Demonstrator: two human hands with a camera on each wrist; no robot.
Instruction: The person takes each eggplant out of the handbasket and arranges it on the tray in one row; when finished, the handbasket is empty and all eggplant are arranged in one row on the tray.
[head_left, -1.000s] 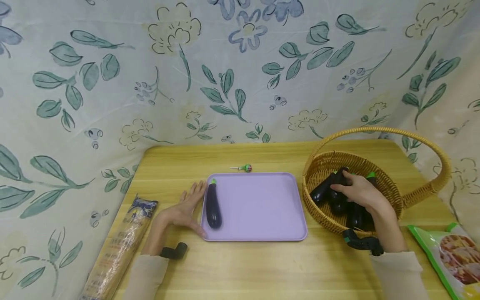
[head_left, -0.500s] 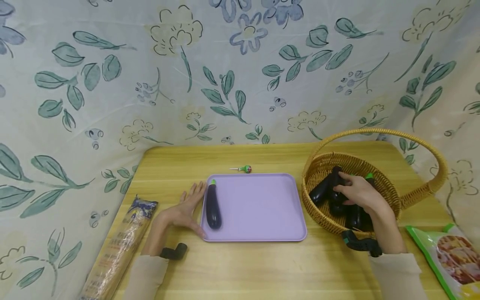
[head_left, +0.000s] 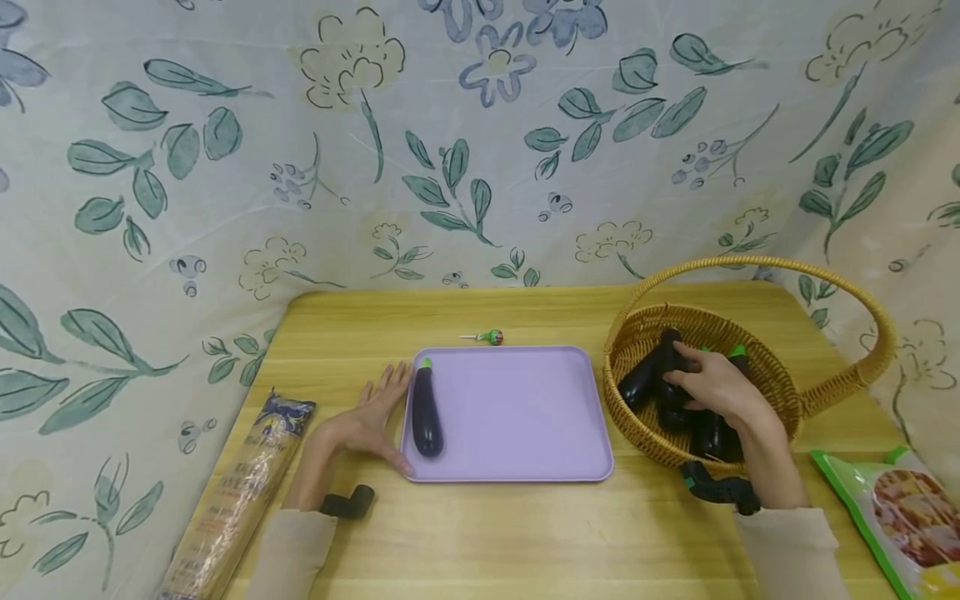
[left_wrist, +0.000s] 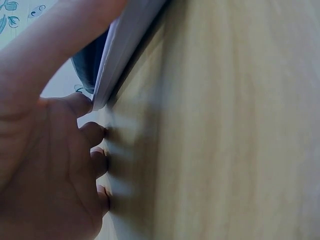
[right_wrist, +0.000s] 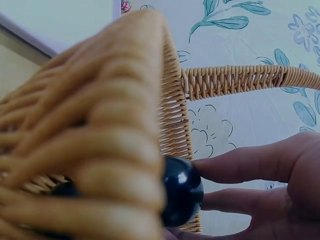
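A lilac tray lies mid-table with one eggplant along its left side. My left hand rests at the tray's left edge, fingers spread, thumb by the near corner; the left wrist view has the fingertips beside the tray's rim. Over the wicker basket at the right, my right hand pinches a dark eggplant between thumb and fingers. Several more eggplants lie under it. In the right wrist view the basket's rim hides most of the gripped eggplant.
A wrapped lollipop lies behind the tray. A long clear packet of noodles lies at the left, and a green-edged food bag at the right. The basket's tall handle arches above it. Floral cloth hangs behind the table.
In the basket, the eggplant under my right hand has shifted slightly left and its top end has swung left. The left hand, tray and its eggplant have stayed put.
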